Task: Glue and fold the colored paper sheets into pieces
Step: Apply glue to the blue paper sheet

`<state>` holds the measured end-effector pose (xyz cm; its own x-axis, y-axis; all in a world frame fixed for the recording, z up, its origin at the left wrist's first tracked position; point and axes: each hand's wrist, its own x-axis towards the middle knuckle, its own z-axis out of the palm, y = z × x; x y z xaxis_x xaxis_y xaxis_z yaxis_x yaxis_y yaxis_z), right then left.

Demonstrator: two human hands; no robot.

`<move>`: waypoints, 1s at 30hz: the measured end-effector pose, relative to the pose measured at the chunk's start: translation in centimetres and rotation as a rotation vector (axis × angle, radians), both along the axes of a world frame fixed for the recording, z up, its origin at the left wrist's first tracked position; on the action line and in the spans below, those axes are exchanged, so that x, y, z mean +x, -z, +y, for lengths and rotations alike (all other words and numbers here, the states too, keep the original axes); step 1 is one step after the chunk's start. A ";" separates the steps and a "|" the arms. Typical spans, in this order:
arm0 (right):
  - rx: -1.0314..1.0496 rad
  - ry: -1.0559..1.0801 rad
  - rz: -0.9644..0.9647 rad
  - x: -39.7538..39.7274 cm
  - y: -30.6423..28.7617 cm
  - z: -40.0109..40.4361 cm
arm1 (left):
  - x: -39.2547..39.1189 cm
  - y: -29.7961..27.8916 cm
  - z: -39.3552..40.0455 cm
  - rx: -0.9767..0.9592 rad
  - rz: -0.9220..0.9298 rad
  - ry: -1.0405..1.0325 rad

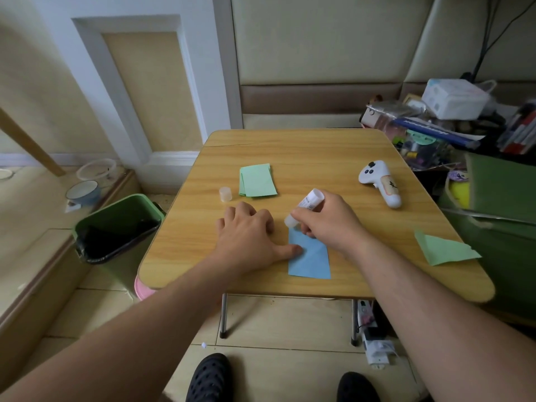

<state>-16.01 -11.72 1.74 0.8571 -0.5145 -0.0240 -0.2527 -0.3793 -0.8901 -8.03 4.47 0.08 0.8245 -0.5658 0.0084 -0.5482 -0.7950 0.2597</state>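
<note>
A blue paper sheet (311, 259) lies near the front of the wooden table (319, 152). My left hand (249, 236) rests on the table with its thumb pressing the sheet's left edge. My right hand (327, 221) grips a white glue stick (304, 207), tilted with its tip down at the sheet's top left corner. The glue cap (225, 194) stands by a small stack of green paper sheets (257, 181) farther back. A folded green piece (443, 249) lies at the table's right edge.
A white handheld controller (381, 182) lies at the back right of the table. A green bin (116, 227) with a black liner stands left of the table. Cluttered boxes and bags (452, 120) crowd the right side. A power strip (374, 340) lies under the table.
</note>
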 end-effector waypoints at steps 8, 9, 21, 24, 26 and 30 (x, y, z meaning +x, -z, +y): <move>-0.047 -0.010 0.002 0.0 -0.1 0.1 | 0.4 0.2 -0.2 -0.053 -0.002 -0.041; -0.071 -0.021 0.008 0.0 -0.1 0.1 | 0.5 0.2 -0.2 -0.043 -0.009 -0.040; -0.243 -0.064 0.059 -0.6 -1.1 0.0 | 0.8 0.4 -0.4 -0.010 -0.025 -0.039; -0.251 -0.054 0.057 -0.6 -1.3 -0.1 | 0.9 0.4 -0.4 -0.004 -0.027 -0.039; -0.218 -0.047 0.045 -0.4 -1.2 0.0 | 0.9 0.5 -0.4 0.000 -0.027 -0.036; 0.117 0.050 -0.018 0.2 -1.5 0.1 | 0.8 0.5 -0.3 -0.005 -0.032 -0.036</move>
